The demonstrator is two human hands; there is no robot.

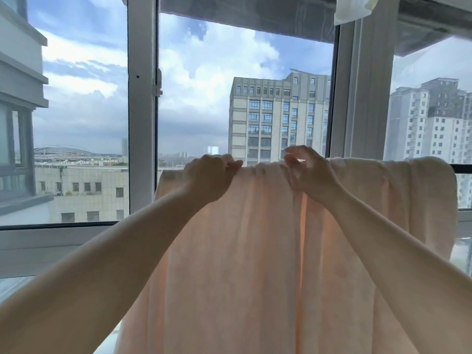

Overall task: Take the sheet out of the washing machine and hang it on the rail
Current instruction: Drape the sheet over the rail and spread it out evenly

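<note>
A pale peach sheet [242, 251] hangs in front of me, draped over a rail that its top fold hides from view. It falls in long folds to the bottom of the frame. My left hand [209, 177] grips the top fold left of centre, fingers curled over the edge. A little to its right, my right hand [309, 172] pinches the same top edge, thumb and fingers bunching the cloth. Both arms reach up and forward. The washing machine is out of view.
Large windows with grey frames [141, 111] stand right behind the sheet, showing sky and tall buildings. A white cloth [355, 8] hangs at the top right. A window sill [51, 241] runs along the lower left.
</note>
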